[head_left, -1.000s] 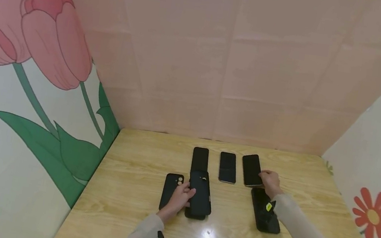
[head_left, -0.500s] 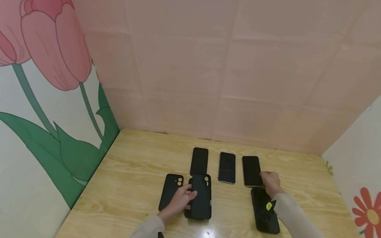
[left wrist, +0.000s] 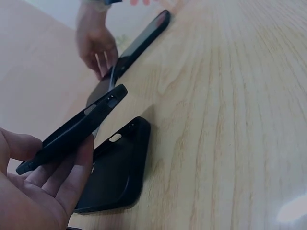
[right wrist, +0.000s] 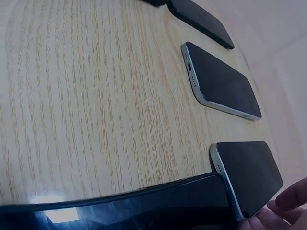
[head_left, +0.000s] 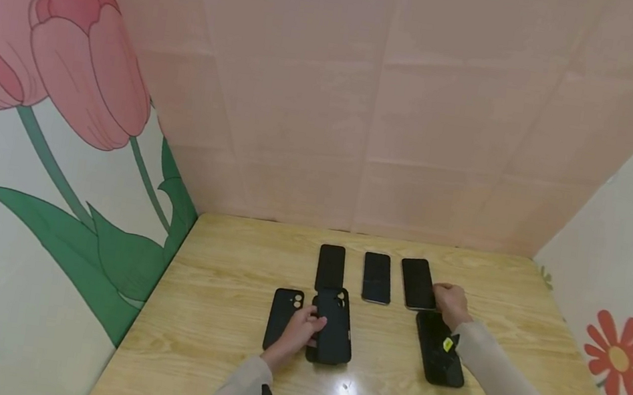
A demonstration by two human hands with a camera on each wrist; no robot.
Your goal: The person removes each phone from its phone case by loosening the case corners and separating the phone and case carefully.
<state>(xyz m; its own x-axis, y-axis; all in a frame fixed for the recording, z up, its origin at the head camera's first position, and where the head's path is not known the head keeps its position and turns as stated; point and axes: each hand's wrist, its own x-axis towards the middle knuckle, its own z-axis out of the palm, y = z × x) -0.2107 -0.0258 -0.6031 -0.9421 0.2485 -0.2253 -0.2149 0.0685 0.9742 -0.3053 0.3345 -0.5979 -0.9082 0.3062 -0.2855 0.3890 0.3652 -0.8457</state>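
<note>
My left hand [head_left: 298, 330] grips a black phone case [head_left: 334, 328] by its left side, with the camera cutout at the far end. Below it another black phone case [left wrist: 117, 167] lies hollow side up on the table. A third black case [head_left: 280, 317], with round camera holes, lies left of these, partly behind the hand. My right hand [head_left: 450, 304] holds the right edge of a phone [right wrist: 249, 175] with a dark screen and silver frame. In the right wrist view its fingertips [right wrist: 268, 218] are at that phone's corner.
A black phone-shaped slab [head_left: 331, 267] and a silver-framed phone [head_left: 378, 278] lie in the back row. A glossy black phone [head_left: 436, 356] lies under the right wrist, its far end close to the held phone. The wood table [head_left: 222, 265] meets walls behind and at both sides.
My left hand has turned the case slightly and shifted it a little toward me, then kept it still. The phone at my right hand has moved down slightly; that hand has barely moved.
</note>
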